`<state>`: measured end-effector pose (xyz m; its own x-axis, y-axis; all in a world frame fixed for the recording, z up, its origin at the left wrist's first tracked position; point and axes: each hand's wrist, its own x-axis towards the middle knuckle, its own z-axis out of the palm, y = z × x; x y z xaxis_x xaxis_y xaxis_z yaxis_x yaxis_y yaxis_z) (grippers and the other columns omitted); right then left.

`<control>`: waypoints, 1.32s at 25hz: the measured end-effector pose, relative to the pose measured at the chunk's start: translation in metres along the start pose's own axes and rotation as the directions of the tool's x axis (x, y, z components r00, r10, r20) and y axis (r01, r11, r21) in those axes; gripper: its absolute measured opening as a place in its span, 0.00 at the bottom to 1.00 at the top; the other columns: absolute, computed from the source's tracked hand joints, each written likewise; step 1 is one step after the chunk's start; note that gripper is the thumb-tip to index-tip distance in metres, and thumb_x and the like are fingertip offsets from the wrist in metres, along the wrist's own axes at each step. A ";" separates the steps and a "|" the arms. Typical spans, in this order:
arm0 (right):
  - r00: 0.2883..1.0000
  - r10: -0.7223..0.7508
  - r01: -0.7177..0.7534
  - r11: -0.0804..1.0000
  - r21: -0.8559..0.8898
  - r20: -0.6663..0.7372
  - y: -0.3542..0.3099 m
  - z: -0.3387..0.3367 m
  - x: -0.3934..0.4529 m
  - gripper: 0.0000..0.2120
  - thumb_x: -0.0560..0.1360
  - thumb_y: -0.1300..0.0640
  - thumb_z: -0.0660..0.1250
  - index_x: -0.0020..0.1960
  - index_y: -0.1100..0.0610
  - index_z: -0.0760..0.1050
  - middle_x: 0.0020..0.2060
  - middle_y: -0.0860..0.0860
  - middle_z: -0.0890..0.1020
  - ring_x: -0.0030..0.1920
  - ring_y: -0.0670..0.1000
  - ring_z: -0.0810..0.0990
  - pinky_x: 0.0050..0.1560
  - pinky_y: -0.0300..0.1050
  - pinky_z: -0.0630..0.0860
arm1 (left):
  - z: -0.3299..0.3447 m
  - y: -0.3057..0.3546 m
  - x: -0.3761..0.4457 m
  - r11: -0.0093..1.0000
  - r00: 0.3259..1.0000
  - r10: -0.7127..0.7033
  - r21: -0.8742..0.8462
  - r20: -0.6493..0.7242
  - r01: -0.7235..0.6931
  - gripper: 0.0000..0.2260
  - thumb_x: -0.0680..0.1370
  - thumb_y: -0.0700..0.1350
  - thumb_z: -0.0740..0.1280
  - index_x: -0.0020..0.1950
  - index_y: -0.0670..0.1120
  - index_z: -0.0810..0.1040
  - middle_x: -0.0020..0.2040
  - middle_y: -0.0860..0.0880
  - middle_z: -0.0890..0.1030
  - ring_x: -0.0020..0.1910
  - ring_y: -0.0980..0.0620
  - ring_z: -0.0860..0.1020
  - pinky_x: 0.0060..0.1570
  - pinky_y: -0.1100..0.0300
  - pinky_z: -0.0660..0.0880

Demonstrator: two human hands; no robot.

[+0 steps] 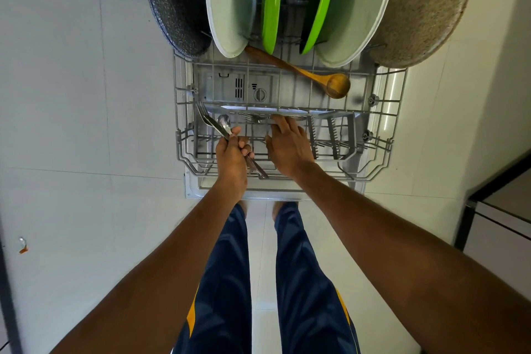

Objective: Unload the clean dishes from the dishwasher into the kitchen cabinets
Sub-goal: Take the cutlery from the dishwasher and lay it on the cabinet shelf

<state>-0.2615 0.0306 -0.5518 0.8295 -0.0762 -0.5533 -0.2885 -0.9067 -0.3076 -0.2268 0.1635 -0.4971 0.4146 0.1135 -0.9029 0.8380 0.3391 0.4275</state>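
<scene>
Two hands: over the rack
Left hand: fist closed round cutlery
Right hand: fingers spread, touching a fork

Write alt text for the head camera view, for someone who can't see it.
Over a pulled-out dishwasher rack, the left hand holds a bunch of cutlery while the right hand reaches for a fork. Behind stand pale and green plates, with a wooden spoon lying across the rack.

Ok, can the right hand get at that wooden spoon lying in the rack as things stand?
Probably yes. The right hand is empty, and the wooden spoon lies uncovered on the rack in front of the plates, nothing between.
</scene>
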 end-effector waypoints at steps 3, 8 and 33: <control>0.999 -0.040 0.040 0.999 0.007 -0.007 0.000 -0.002 0.003 0.19 0.84 0.52 0.63 0.71 0.61 0.74 0.69 0.54 0.74 0.69 0.57 0.73 0.69 0.54 0.72 | 0.001 0.004 -0.002 1.000 1.000 -0.008 -0.010 -0.012 0.008 0.13 0.87 0.52 0.58 0.58 0.49 0.79 0.29 0.54 0.64 0.26 0.57 0.63 0.30 0.61 0.65; 1.000 -0.005 0.005 1.000 -0.018 0.002 0.009 -0.007 0.021 0.25 0.76 0.65 0.73 0.72 0.62 0.73 0.66 0.59 0.78 0.66 0.59 0.77 0.64 0.53 0.78 | 0.001 0.006 0.001 0.996 0.992 0.083 0.023 0.090 -0.086 0.16 0.87 0.56 0.55 0.52 0.50 0.78 0.31 0.53 0.62 0.29 0.56 0.61 0.31 0.60 0.62; 0.961 -0.008 0.145 0.865 0.481 -0.275 -0.086 -0.169 -0.111 0.15 0.82 0.48 0.66 0.66 0.52 0.75 0.58 0.48 0.75 0.56 0.45 0.74 0.57 0.36 0.73 | 0.036 0.065 -0.126 0.964 0.960 0.249 0.062 0.132 -0.258 0.15 0.85 0.57 0.60 0.48 0.48 0.79 0.41 0.47 0.80 0.43 0.47 0.77 0.45 0.53 0.75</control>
<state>-0.2485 0.0470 -0.3333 0.9315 -0.1799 -0.3161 -0.3588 -0.5959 -0.7184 -0.2123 0.1378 -0.3538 0.6530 0.0701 -0.7541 0.7227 0.2400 0.6481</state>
